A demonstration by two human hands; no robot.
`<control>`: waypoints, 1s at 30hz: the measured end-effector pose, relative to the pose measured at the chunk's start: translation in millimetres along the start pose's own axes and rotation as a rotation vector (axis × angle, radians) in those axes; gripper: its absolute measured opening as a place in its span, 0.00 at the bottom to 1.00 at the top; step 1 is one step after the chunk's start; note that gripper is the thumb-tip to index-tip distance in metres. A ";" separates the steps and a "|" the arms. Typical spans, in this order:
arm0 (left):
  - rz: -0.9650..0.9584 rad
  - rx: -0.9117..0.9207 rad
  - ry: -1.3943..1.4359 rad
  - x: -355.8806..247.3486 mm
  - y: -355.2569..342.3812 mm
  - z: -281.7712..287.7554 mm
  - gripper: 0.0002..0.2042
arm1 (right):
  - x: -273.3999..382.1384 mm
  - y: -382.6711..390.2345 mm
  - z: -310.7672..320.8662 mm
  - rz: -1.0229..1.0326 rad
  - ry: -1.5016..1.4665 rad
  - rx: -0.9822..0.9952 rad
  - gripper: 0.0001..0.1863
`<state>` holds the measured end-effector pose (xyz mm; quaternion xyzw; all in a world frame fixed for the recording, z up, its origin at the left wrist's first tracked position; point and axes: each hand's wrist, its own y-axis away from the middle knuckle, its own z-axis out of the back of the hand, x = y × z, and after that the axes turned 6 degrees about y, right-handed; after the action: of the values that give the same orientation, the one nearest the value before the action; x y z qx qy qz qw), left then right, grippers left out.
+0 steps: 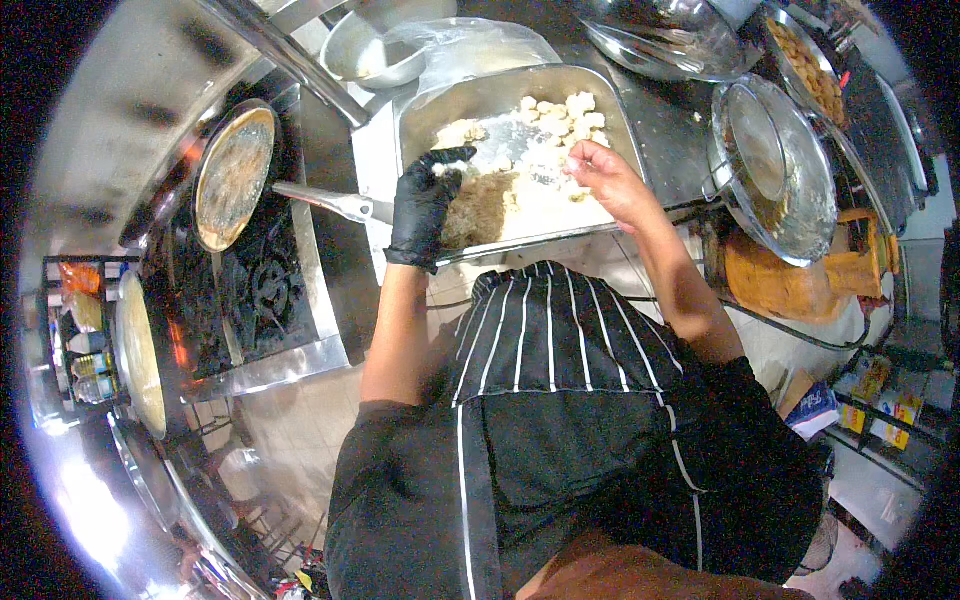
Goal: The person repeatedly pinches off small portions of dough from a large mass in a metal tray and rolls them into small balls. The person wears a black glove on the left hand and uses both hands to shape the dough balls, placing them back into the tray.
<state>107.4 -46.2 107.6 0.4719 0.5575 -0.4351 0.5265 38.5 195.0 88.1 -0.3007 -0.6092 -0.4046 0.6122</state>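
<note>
A deep rectangular metal tray (622,125) stands in front of me, with white powder spread over its bottom. Pale, crumbly lumps (565,118) are heaped toward its far right side, and a smaller pile (460,132) sits at the far left. A brownish patch shows in the near left part. My left hand (425,195), in a black glove, is over the tray's left side, fingers curled round a pale lump (452,169). My bare right hand (607,178) hovers over the right side, thumb and fingers pinched together; what they hold, if anything, is too small to tell.
Left of the tray, a long-handled pan (235,180) rests on a black stove (265,285). Beyond the tray lie a clear plastic bag (485,45) and a metal bowl (375,55). To the right are a sieve in a metal bowl (815,215) and a tray of brown pieces (805,70).
</note>
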 end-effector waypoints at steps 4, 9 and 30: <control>-0.448 0.085 -1.050 14.0 0.2 3.6 0.21 | 16.3 1.0 -3.1 0.108 0.000 0.099 0.04; -0.077 0.315 -0.243 -0.2 5.3 -45.3 0.20 | 24.2 -3.1 -14.0 0.142 -0.209 0.135 0.06; -0.162 0.562 -1.130 84.9 -91.6 -24.5 0.18 | -21.3 -33.2 -12.5 0.009 1.149 0.501 0.19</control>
<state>12.9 -32.4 23.5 0.2460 0.0922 -0.7852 0.5607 17.6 170.6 61.9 0.1150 -0.2578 -0.3441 0.8955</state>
